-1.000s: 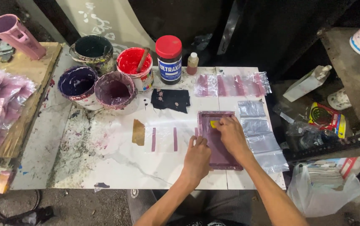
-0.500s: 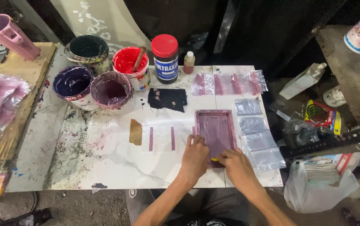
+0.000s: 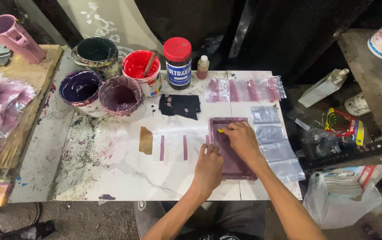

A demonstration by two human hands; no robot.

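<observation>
A small purple-stained printing frame (image 3: 235, 166) lies flat on the white table (image 3: 124, 178). My left hand (image 3: 208, 166) presses on the frame's left edge, fingers together. At the frame's far end, my right hand (image 3: 243, 140) grips a small yellow scraper (image 3: 220, 130) against the mesh. Just left of the frame lies a clear plastic bag with two purple stripes (image 3: 173, 147), next to a brown patch (image 3: 146, 140).
Paint tubs stand at the back left: dark green (image 3: 96, 50), red with a stick (image 3: 141, 66), dark purple (image 3: 80, 86), maroon (image 3: 120, 94). A red-lidded jar (image 3: 177, 62), small bottle (image 3: 203, 66), black cloth (image 3: 180, 106), printed bags (image 3: 244, 90) and blank bags (image 3: 273, 140) surround the frame.
My right hand pulled back to the frame's near end half a second ago, then slid to the far end again. The left hand stayed on the frame's left edge.
</observation>
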